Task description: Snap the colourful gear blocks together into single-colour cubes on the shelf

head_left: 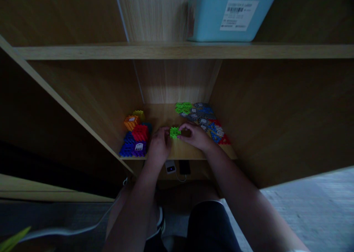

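Note:
Both my hands reach into a low wooden shelf compartment (177, 154). My left hand (159, 144) and my right hand (195, 135) meet over a small green interlocking block piece (174, 132); fingers of both pinch it from either side. To the left stands a built stack of orange, red, blue and purple blocks (135, 137). Behind my right hand lies a loose pile of flat green, grey, blue and red pieces (203, 118).
A light blue plastic bin (229, 12) with a barcode label sits on the shelf above. A small white device (170, 167) and a dark phone (184, 167) hang below the shelf edge with a cable. Grey floor shows at the right.

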`<state>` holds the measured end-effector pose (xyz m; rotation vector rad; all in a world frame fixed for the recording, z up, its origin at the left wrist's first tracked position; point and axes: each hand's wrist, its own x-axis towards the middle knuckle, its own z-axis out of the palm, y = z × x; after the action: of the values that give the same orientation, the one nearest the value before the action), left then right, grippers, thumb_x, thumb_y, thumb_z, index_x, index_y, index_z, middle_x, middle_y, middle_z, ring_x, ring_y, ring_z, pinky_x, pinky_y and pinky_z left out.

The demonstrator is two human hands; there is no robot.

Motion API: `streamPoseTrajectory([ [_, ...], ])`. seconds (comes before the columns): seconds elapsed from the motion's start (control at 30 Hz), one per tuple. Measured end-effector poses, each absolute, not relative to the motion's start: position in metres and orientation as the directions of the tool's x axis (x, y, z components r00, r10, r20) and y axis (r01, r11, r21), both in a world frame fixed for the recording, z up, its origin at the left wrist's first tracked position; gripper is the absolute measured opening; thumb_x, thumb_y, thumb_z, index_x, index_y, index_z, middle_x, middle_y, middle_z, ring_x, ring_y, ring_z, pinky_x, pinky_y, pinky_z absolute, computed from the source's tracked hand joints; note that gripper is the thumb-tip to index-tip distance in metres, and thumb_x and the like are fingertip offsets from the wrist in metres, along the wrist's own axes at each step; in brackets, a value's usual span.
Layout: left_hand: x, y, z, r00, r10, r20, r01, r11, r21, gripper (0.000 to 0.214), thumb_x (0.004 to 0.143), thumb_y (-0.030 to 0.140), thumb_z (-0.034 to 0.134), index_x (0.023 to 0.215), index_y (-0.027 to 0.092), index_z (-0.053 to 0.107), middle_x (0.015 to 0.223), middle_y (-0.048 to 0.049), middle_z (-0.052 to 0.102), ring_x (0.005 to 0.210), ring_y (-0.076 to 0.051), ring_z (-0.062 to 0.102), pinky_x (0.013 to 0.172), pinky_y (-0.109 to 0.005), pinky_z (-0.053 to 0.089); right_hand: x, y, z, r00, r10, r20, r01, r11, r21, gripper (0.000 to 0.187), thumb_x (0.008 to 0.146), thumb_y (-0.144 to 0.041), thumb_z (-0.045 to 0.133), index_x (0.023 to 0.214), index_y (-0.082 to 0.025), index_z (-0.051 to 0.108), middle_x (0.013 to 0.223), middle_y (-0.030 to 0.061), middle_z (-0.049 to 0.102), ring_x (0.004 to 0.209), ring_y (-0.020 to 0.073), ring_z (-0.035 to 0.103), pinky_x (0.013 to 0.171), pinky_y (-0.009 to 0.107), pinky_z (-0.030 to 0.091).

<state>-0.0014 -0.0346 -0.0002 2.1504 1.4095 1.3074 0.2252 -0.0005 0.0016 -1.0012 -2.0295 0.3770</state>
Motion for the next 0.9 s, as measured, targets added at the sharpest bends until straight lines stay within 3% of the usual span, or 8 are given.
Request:
streamPoseTrajectory([
  [0.6, -0.0017, -0.0345, -0.0001, 0.129, 0.826, 0.549, 0.611, -0.502, 0.612, 0.038, 0.093, 0.006, 0.062, 0.128, 0.021, 0.063, 0.110, -0.0090, 0.075, 0.107, -0.027, 0.075, 0.100, -0.045, 0.062, 0.2263, 0.0001, -0.0016, -0.349, 0.773, 0.530, 0.511, 0.631, -0.584, 0.020, 0.090, -0.033, 0.082, 0.106, -0.026, 0.072, 0.105, 0.0023, 0.075, 0.095, 0.0214, 0.069, 0.086, 0.036, 0.057],
  [0.9, -0.0022, -0.0346, -0.0007, 0.125, 0.831, 0.541, 0.606, -0.496, 0.622, 0.037, 0.094, 0.008, 0.062, 0.128, 0.021, 0.063, 0.113, -0.0102, 0.075, 0.107, -0.029, 0.075, 0.101, -0.048, 0.062, 0.2249, -0.0037, 0.0039, -0.335, 0.752, 0.568, 0.512, 0.651, -0.560, 0.016, 0.097, -0.036, 0.077, 0.107, -0.026, 0.071, 0.106, 0.0036, 0.072, 0.096, 0.0211, 0.069, 0.088, 0.036, 0.057],
])
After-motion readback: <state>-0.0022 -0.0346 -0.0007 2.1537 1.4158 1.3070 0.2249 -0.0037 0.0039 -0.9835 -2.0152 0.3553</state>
